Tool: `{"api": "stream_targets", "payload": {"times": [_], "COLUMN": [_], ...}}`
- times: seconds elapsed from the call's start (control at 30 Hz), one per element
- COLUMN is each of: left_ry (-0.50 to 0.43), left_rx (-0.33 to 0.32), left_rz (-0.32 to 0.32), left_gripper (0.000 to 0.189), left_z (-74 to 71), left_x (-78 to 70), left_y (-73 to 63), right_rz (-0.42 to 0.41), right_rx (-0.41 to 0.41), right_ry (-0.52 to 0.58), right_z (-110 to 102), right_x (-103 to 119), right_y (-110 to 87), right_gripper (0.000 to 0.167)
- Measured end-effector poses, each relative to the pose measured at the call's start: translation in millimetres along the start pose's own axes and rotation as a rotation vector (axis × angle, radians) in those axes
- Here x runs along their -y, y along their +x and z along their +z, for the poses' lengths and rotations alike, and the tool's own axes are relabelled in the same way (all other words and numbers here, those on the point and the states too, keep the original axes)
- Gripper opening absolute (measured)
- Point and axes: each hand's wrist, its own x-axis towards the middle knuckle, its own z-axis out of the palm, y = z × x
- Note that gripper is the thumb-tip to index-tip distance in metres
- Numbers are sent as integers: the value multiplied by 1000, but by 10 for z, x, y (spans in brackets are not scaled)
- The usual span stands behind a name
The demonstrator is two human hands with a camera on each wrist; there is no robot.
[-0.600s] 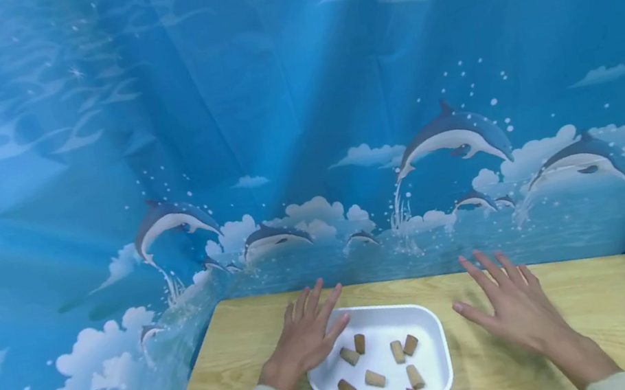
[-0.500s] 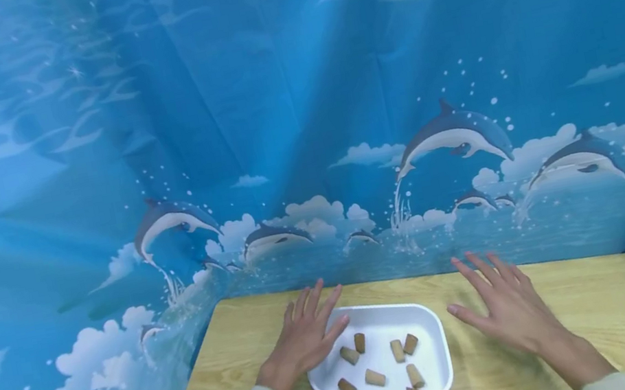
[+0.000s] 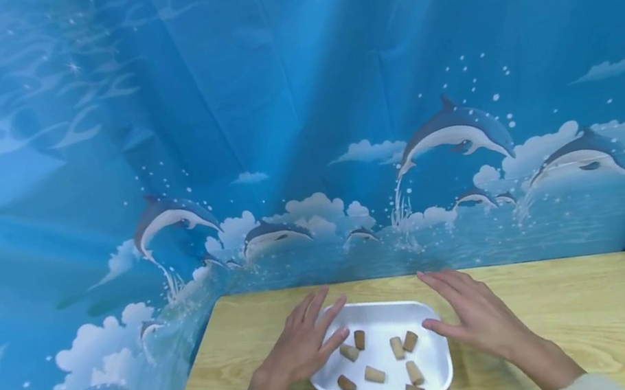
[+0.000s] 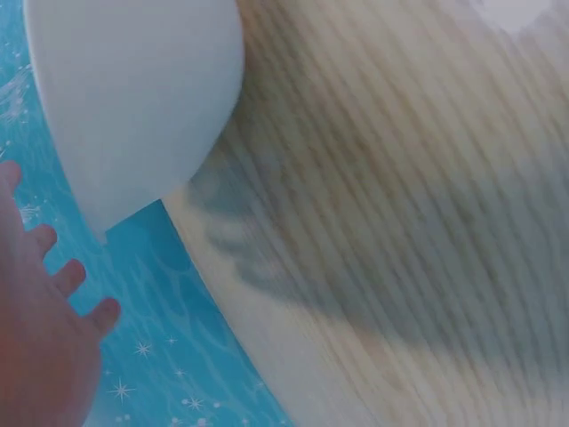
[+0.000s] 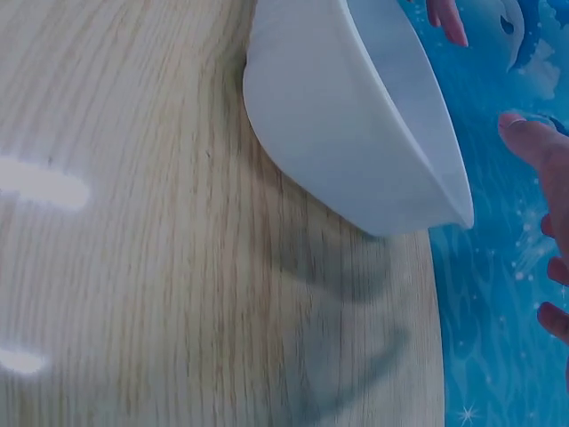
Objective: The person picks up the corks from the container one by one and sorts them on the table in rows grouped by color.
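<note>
A white rectangular tray sits on the table, and several short brown cork-like pieces lie scattered in it. My left hand is over the tray's left side, fingers extended and thumb spread over the rim. On the opposite side, my right hand is held with straight fingers near the right rim. Neither hand holds anything. The left wrist view has the tray's outer wall with the left hand partly cut off. In the right wrist view the right hand is apart from the tray.
A light wood-grain table extends to both sides of the tray. Behind it and along the sides hangs a blue curtain printed with dolphins, clouds and waves.
My right hand has moved left, up close to the tray. My left hand has shifted only slightly, and the tray and its pieces stay in place.
</note>
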Motion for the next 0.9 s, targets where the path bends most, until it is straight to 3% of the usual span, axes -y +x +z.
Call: {"api": "stream_targets", "payload": {"times": [0.3, 0.53, 0.77, 0.9], "left_ry": [38, 66, 44, 34], "left_rx": [15, 42, 67, 72], "left_rz": [15, 29, 24, 31], "left_gripper": [62, 62, 62, 62], "left_z": [-4, 41, 93, 99], "left_x": [-26, 9, 30, 30], "left_y": [-86, -117, -149, -168], "right_rz": [-109, -168, -221, -265], "right_rx": [14, 84, 141, 132], "right_ry": [66, 158, 215, 241], "right_z": [138, 268, 399, 495], "right_x": [206, 334, 419, 435], "right_y": [37, 50, 62, 61], "right_gripper": [74, 63, 61, 55]}}
